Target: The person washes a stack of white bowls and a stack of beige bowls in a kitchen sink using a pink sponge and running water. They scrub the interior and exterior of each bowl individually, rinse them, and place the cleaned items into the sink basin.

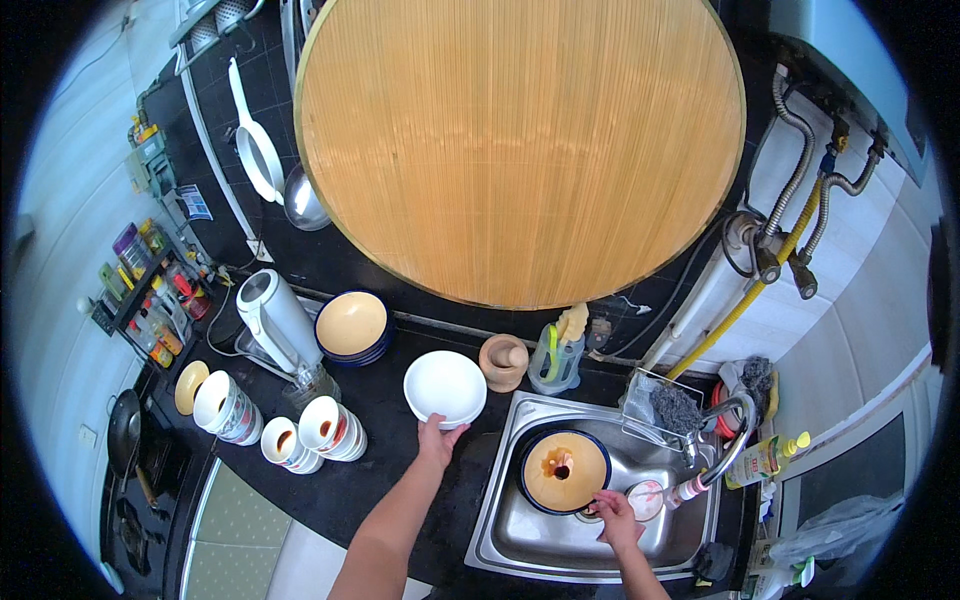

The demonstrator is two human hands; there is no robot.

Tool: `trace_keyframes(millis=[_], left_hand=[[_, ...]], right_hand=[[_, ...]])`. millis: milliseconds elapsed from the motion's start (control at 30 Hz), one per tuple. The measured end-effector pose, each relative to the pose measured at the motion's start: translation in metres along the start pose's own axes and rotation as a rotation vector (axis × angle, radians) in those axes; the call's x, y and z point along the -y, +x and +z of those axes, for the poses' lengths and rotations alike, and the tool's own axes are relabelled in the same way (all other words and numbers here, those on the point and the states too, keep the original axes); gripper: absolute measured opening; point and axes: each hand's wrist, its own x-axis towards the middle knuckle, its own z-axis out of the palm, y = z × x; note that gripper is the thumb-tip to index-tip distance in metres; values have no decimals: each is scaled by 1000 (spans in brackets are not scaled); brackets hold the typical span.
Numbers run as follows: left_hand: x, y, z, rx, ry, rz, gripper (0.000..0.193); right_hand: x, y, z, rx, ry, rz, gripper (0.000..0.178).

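Left hand (440, 436): fingers clamped on near rim, round white bowl (446, 387), left of stainless-steel sink (545, 537). Right hand (615, 517): at near-right rim, round cream blue-rimmed bowl (566, 492) in sink, finger clamping unclear; best held level.

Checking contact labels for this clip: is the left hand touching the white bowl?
Touching: the head view shows the left hand at the near rim of the white bowl, a digit lapping over its edge.
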Motion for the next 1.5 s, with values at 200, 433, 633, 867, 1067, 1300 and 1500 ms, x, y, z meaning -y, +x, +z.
trace_keyframes(millis=[200,433,633,867,1067,1300,1500], left_hand=[[-27,31,11,-23,85,-20,59],[-41,57,16,27,174,-9,58],[-51,59,27,-7,489,-119,70],[-44,33,28,-110,739,-109,96],[36,-50,-10,126,910,424,51],[104,-130,-7,438,1329,496,62],[166,-127,-26,490,1400,628,94]], right_hand=[[-1,12,15,-13,-21,22,20],[1,19,27,16,-50,-21,20],[-6,20,36,-7,-84,26,21],[-34,26,37,47,-129,-2,22],[-37,5,26,-42,-418,-177,26],[-27,-22,-7,-328,-892,-505,44],[-98,-22,-27,-258,-669,-266,49]])
